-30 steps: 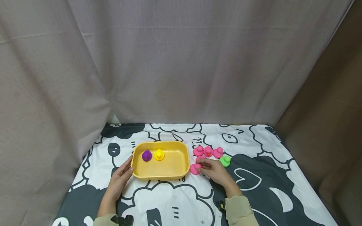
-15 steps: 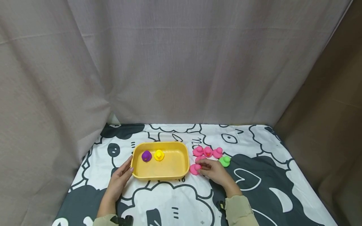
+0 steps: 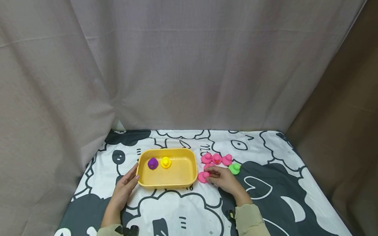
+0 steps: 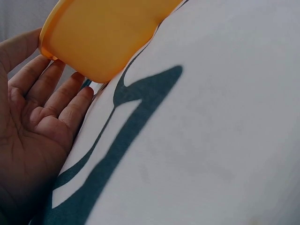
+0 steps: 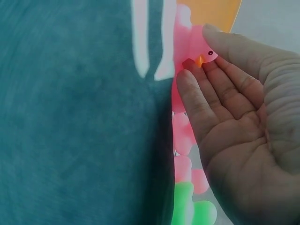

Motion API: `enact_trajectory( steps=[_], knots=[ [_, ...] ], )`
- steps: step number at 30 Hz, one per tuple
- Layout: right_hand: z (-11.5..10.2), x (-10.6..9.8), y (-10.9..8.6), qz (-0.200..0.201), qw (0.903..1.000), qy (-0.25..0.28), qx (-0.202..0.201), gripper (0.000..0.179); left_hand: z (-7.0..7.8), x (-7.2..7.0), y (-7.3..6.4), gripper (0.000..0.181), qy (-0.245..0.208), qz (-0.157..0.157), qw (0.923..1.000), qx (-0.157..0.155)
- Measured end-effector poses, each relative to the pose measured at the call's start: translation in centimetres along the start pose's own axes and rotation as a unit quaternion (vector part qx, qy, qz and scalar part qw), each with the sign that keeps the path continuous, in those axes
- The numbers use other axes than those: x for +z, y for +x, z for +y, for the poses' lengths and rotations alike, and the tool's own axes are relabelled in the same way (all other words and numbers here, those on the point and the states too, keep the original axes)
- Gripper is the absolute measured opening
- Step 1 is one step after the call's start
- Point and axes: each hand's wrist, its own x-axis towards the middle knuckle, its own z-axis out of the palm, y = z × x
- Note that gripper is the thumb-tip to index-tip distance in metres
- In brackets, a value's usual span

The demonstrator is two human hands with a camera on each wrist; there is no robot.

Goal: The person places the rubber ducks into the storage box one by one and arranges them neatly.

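A yellow tray (image 3: 180, 181) holds a purple rubber duck (image 3: 152, 163) and a yellow rubber duck (image 3: 166, 162). My left hand (image 3: 124, 188) rests its extended fingers against the tray's left end, the palm showing in the left wrist view. Beyond the right end, my right hand (image 3: 225, 180) lies beside a pink rubber duck (image 3: 202, 177). In the right wrist view the thumb touches that duck's head (image 5: 202, 46), with the other fingers loosely bent around its far side. Another pink duck (image 3: 208, 166) is partly hidden by the right fingers.
Behind the right hand sit several more pink ducks (image 3: 217, 159) in a row, with a green duck (image 3: 234, 168) to their right. A black-and-white patterned cloth (image 3: 177, 209) covers the table. Grey curtains (image 3: 189, 65) hang close behind and at the sides.
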Motion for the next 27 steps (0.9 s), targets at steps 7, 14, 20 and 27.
enact_trajectory(
  steps=[7,14,20,27],
  knots=[
    [0.00,-0.08,0.02,0.002,0.9999,-0.013,-0.002,0.033,-0.10,-0.06,0.06,0.061,0.000,-0.002,1.0000,0.002],
    [0.14,0.04,-0.04,0.011,0.9996,-0.024,-0.005,0.034,-0.12,-0.01,0.03,0.060,-0.001,-0.003,1.0000,0.001],
    [0.11,0.01,-0.13,0.015,0.9996,-0.022,-0.011,0.033,-0.04,0.05,0.01,0.061,-0.004,-0.001,1.0000,-0.003],
    [-0.27,-0.12,-0.19,0.021,0.9995,-0.011,-0.018,0.033,0.04,0.05,-0.03,0.061,-0.003,0.000,1.0000,-0.002]
  ],
)
